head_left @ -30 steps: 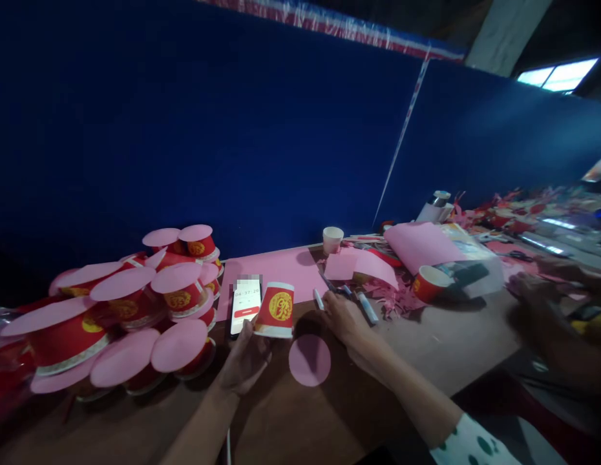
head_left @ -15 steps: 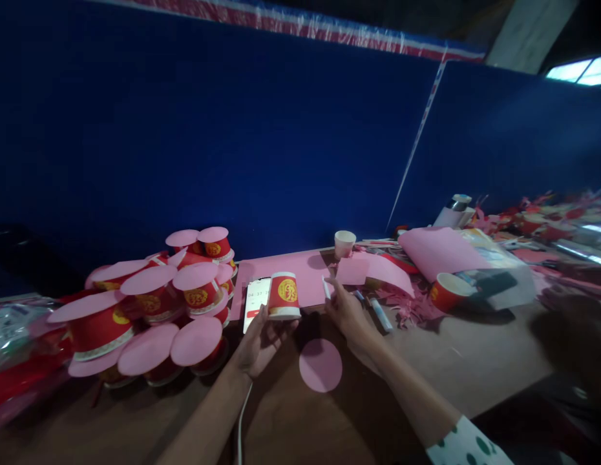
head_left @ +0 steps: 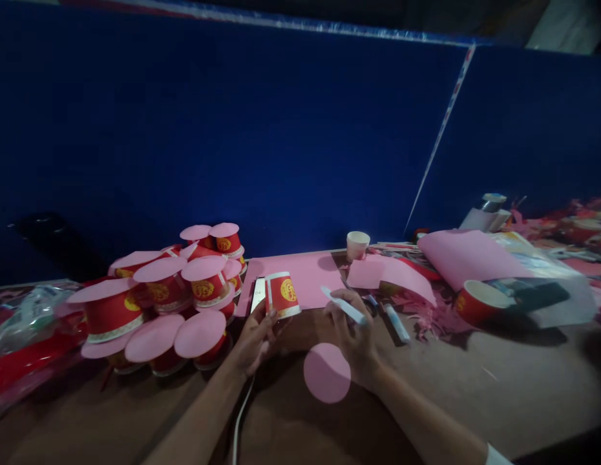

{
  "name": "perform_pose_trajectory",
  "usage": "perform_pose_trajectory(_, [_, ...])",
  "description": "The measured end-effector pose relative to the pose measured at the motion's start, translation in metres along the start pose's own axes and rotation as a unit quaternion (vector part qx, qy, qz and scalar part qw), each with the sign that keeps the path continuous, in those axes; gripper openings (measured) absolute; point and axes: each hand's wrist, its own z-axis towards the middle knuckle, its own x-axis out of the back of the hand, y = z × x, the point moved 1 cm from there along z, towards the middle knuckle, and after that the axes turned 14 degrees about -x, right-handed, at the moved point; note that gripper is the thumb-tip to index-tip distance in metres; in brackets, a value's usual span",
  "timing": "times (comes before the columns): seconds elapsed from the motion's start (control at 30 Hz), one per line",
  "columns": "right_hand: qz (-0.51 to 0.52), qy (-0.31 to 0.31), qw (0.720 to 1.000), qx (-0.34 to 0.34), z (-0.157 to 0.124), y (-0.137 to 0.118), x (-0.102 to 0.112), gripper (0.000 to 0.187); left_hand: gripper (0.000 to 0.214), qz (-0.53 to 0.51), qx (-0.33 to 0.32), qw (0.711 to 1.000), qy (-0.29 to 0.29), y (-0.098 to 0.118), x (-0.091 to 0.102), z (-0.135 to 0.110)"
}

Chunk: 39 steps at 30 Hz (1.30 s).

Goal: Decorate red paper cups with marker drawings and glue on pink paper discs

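Cups (head_left: 159,294) crowd nine o'clock of the left hand (head_left: 254,341), its gripped red cup (head_left: 283,294) part-blocking a phone (head_left: 258,292). Right hand (head_left: 356,349) grips a pen (head_left: 349,309).

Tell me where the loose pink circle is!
In the head view, the pink circle lies right of centre on the table, close beside the right hand.

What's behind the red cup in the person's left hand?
A lit phone, only its left part showing, and a pink sheet. The cup and left hand cover the rest of the phone.
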Motion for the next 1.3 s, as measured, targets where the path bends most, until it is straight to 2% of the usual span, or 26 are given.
perform_pose_trajectory(0.13, [-0.01, 0.01, 1.0, 0.022, -0.012, -0.006, 0.003, 0.01, 0.041, -0.038, -0.01, 0.999, -0.006, -0.002, 0.0, 0.0])
perform_pose_trajectory(0.23, [-0.018, -0.009, 0.999, 0.044, -0.016, -0.007, 0.0, 0.01, 0.041, -0.051, -0.02, 0.998, -0.007, 0.0, 0.0, -0.001])
perform_pose_trajectory(0.3, [-0.014, -0.028, 0.998, 0.052, -0.017, -0.008, -0.004, 0.012, 0.039, -0.05, -0.026, 0.998, -0.004, 0.002, -0.002, -0.002])
perform_pose_trajectory(0.43, [-0.025, -0.028, 0.997, 0.07, -0.018, -0.013, -0.009, 0.011, 0.034, -0.048, -0.016, 0.999, 0.014, 0.004, -0.006, -0.002])
perform_pose_trajectory(0.57, [-0.061, -0.041, 0.991, 0.112, -0.019, -0.018, -0.01, 0.015, 0.035, -0.023, -0.018, 0.999, 0.025, 0.002, -0.008, -0.001])
perform_pose_trajectory(0.73, [-0.071, -0.044, 0.984, 0.157, -0.016, -0.019, -0.01, 0.02, 0.045, 0.017, -0.047, 0.999, -0.011, -0.001, -0.008, -0.001])
perform_pose_trajectory(1.03, [-0.061, -0.047, 0.985, 0.152, -0.017, -0.015, -0.01, 0.025, 0.049, 0.077, -0.037, 0.996, -0.019, -0.002, -0.007, -0.002])
perform_pose_trajectory(1.2, [-0.06, -0.041, 0.984, 0.16, -0.016, -0.013, -0.011, 0.024, 0.052, 0.082, -0.054, 0.995, -0.014, -0.003, -0.005, -0.003])
perform_pose_trajectory(1.3, [-0.067, -0.034, 0.985, 0.155, -0.015, -0.013, -0.01, 0.023, 0.043, 0.053, -0.046, 0.997, -0.015, -0.004, -0.004, -0.005])
